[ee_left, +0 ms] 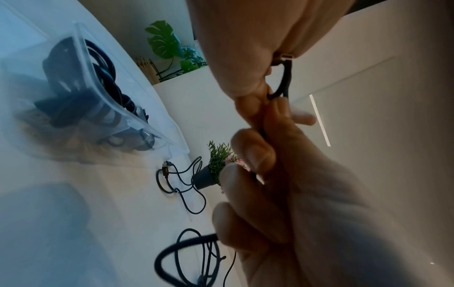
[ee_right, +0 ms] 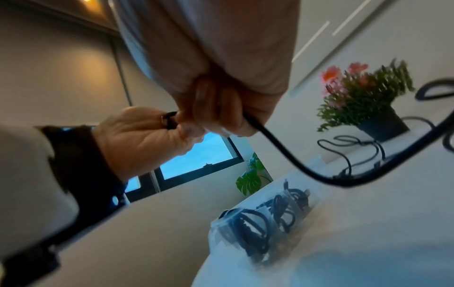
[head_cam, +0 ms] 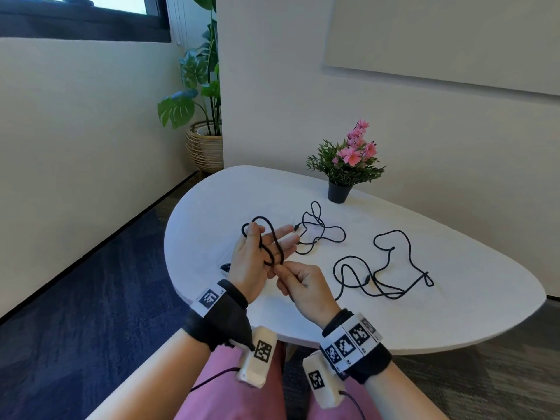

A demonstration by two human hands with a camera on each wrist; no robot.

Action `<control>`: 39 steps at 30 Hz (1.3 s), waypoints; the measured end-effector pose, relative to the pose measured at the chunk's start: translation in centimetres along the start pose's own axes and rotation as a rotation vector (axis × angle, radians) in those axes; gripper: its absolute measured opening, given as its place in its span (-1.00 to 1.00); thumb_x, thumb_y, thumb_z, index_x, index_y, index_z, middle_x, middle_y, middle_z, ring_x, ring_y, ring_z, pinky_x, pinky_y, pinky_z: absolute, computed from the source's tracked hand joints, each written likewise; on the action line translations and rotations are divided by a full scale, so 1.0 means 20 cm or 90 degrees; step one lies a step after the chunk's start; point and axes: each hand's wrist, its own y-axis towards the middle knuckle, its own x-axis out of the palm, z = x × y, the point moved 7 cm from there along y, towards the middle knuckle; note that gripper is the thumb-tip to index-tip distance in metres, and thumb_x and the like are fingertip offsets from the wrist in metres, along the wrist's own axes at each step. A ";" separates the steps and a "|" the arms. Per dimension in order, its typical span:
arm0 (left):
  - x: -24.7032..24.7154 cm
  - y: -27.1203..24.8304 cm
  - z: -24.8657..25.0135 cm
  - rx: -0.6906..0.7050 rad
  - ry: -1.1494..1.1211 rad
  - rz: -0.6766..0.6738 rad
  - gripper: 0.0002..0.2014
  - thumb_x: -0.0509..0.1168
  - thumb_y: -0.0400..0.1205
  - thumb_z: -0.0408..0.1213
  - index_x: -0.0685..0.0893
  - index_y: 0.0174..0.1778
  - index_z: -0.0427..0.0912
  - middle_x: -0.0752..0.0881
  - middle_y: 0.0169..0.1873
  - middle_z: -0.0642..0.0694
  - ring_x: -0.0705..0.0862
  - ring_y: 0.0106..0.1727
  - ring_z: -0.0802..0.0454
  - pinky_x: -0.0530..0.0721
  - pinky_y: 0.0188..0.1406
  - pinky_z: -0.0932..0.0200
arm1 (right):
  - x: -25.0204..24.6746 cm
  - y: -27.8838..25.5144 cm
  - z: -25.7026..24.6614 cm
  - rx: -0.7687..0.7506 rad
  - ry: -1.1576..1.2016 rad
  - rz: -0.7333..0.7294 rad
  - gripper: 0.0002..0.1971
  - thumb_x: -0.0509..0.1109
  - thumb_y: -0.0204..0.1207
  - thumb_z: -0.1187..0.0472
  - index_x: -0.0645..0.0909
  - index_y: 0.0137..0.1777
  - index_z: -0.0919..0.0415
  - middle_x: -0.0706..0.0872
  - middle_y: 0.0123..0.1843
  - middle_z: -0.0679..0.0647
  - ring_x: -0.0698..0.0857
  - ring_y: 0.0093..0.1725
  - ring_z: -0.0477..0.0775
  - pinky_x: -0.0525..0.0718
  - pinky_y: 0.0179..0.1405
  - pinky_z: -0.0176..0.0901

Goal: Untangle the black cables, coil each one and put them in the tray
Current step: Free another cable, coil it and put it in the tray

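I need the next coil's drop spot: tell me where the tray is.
The clear tray sits on the white table at the person's left, beyond the left hand, coiled black cables already inside; the head view barely shows it.

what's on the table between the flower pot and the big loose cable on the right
In the head view, bare white table lies between the flower pot and the big loose cable. The thinner tangled cable sits off to the left of that stretch.
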 end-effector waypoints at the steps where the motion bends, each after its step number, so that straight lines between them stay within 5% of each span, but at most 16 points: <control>1: 0.00 0.00 0.00 0.002 0.007 0.002 -0.73 -0.08 0.78 -0.03 0.39 -0.01 -0.14 0.83 -0.12 -0.16 0.82 -0.13 -0.13 0.80 -0.24 0.09 | 0.00 0.01 0.01 0.015 0.020 0.004 -0.73 0.23 0.66 0.29 0.68 -0.17 0.42 0.44 -0.56 -0.07 0.37 -0.58 -0.21 0.32 -0.49 -0.52; 4: -0.01 0.01 0.03 0.015 -0.019 0.010 -0.75 -0.04 0.78 -0.07 0.42 -0.02 -0.15 0.55 -0.42 -0.10 0.62 -0.47 0.05 0.66 -0.46 0.19 | 0.02 0.02 0.03 0.054 0.013 -0.033 -0.71 0.26 0.65 0.22 0.70 -0.23 0.32 0.41 -0.62 -0.12 0.33 -0.58 -0.19 0.33 -0.50 -0.44; 6: -0.03 0.02 0.05 0.028 0.024 0.030 -0.76 -0.02 0.78 -0.07 0.42 -0.08 -0.11 0.32 -0.47 -0.01 0.31 -0.56 0.16 0.33 -0.63 0.32 | 0.05 0.01 0.03 0.079 -0.063 -0.092 -0.65 0.29 0.63 0.07 0.72 -0.31 0.21 0.43 -0.64 -0.11 0.34 -0.60 -0.17 0.34 -0.50 -0.36; 8: -0.05 0.02 0.08 0.052 0.108 0.057 -0.75 -0.02 0.78 -0.08 0.47 -0.02 -0.12 0.28 -0.49 0.02 0.22 -0.57 0.19 0.17 -0.67 0.34 | 0.06 0.00 0.02 0.098 -0.107 -0.147 -0.62 0.28 0.62 0.00 0.72 -0.34 0.16 0.42 -0.66 -0.10 0.33 -0.62 -0.16 0.34 -0.51 -0.33; 11: -0.09 0.05 0.17 0.115 0.315 0.078 -0.75 -0.03 0.78 -0.14 0.51 0.06 -0.16 0.35 -0.48 0.02 0.30 -0.61 0.23 0.27 -0.70 0.36 | -0.04 -0.01 -0.03 0.085 -0.148 -0.158 -0.70 0.32 0.61 0.10 0.69 -0.34 0.13 0.44 -0.67 -0.14 0.36 -0.61 -0.19 0.32 -0.50 -0.38; 13: -0.11 0.08 0.20 0.150 0.542 0.079 -0.75 0.00 0.77 -0.18 0.56 0.04 -0.16 0.49 -0.43 0.00 0.45 -0.54 0.17 0.40 -0.58 0.30 | -0.14 0.00 -0.07 0.060 -0.174 -0.133 -0.76 0.37 0.58 0.17 0.68 -0.33 0.07 0.54 -0.58 -0.16 0.41 -0.53 -0.23 0.39 -0.41 -0.37; 16: -0.07 0.09 0.11 0.153 0.866 0.004 -0.74 0.00 0.76 -0.18 0.59 0.03 -0.15 0.69 -0.21 -0.13 0.62 -0.27 -0.09 0.53 -0.28 0.09 | -0.23 0.03 -0.11 -0.004 -0.235 -0.094 -0.85 0.45 0.51 0.11 0.74 -0.28 0.06 0.68 -0.43 0.16 0.55 -0.42 0.06 0.55 -0.31 -0.09; 20: 0.01 0.04 -0.06 0.065 1.030 -0.180 -0.62 -0.05 0.78 -0.13 0.62 -0.06 -0.24 0.72 -0.14 -0.19 0.67 -0.10 -0.17 0.58 -0.03 0.02 | -0.26 0.05 -0.17 -0.083 -0.271 -0.055 -0.90 0.48 0.47 0.05 0.80 -0.17 0.02 0.75 -0.40 0.02 0.65 -0.39 0.03 0.62 -0.31 -0.07; 22: 0.04 0.00 -0.10 0.024 0.983 -0.244 -0.42 -0.14 0.78 0.00 0.70 -0.18 -0.27 0.68 -0.30 -0.11 0.63 -0.23 0.01 0.56 -0.03 0.09 | -0.27 0.05 -0.17 -0.097 -0.256 -0.043 -0.87 0.48 0.45 -0.05 0.80 -0.14 -0.05 0.77 -0.37 0.04 0.69 -0.36 0.10 0.66 -0.29 0.02; 25: 0.06 -0.05 -0.13 -0.087 0.780 -0.256 -0.24 -0.24 0.69 0.21 0.71 -0.24 -0.29 0.61 -0.44 -0.01 0.49 -0.52 0.26 0.46 -0.43 0.38 | -0.32 0.06 -0.13 -0.074 -0.170 0.001 -0.79 0.54 0.35 -0.08 0.82 -0.17 0.03 0.81 -0.30 0.06 0.75 -0.26 0.20 0.70 -0.19 0.20; 28: 0.09 -0.08 -0.16 -0.108 0.707 -0.354 -0.47 0.11 0.62 0.24 0.62 -0.36 -0.16 0.52 -0.51 0.04 0.41 -0.59 0.22 0.37 -0.59 0.39 | -0.38 0.08 -0.09 -0.030 -0.111 0.074 -0.71 0.60 0.17 -0.16 0.82 -0.30 0.05 0.81 -0.32 0.11 0.76 -0.25 0.21 0.70 -0.17 0.22; 30: 0.12 -0.07 -0.16 -0.067 0.649 -0.383 -0.65 0.28 0.63 0.02 0.49 -0.41 -0.08 0.44 -0.56 0.12 0.37 -0.53 0.16 0.37 -0.54 0.33 | -0.39 0.08 -0.08 -0.017 -0.098 0.097 -0.81 0.58 0.15 -0.13 0.81 -0.35 -0.05 0.83 -0.32 0.06 0.77 -0.25 0.11 0.71 -0.11 0.13; 33: 0.09 -0.02 -0.10 -0.045 0.381 -0.252 -0.68 0.19 0.63 -0.01 0.38 -0.37 -0.09 0.36 -0.55 0.11 0.35 -0.46 0.12 0.41 -0.45 0.29 | -0.43 0.09 -0.07 -0.006 -0.081 0.141 -0.83 0.54 0.24 -0.08 0.78 -0.42 -0.02 0.77 -0.40 0.15 0.66 -0.34 0.09 0.61 -0.21 -0.03; 35: 0.03 0.02 -0.05 -0.031 0.243 -0.126 -0.68 0.16 0.62 0.03 0.44 -0.31 -0.13 0.48 -0.46 0.03 0.53 -0.34 0.06 0.57 -0.34 0.23 | -0.47 0.09 -0.04 0.011 -0.069 0.172 -0.83 0.52 0.37 0.04 0.76 -0.39 0.07 0.73 -0.39 0.23 0.61 -0.34 0.05 0.53 -0.19 -0.14; 37: -0.03 0.06 -0.03 -0.028 0.179 -0.046 -0.64 0.12 0.70 -0.02 0.57 -0.09 -0.29 0.71 -0.15 -0.12 0.74 -0.03 -0.02 0.74 -0.11 0.11 | -0.48 0.08 -0.04 0.012 -0.062 0.167 -0.85 0.46 0.48 0.18 0.76 -0.30 0.14 0.78 -0.31 0.21 0.69 -0.29 0.04 0.54 -0.14 -0.31; 39: -0.06 0.08 -0.03 -0.019 0.137 -0.011 -0.59 0.06 0.73 -0.05 0.57 0.00 -0.38 0.71 0.17 -0.25 0.71 0.21 -0.09 0.73 0.07 -0.01 | -0.43 0.05 -0.06 0.015 -0.057 0.127 -0.86 0.37 0.56 0.29 0.77 -0.13 0.22 0.78 -0.37 0.07 0.68 -0.35 -0.03 0.49 -0.25 -0.50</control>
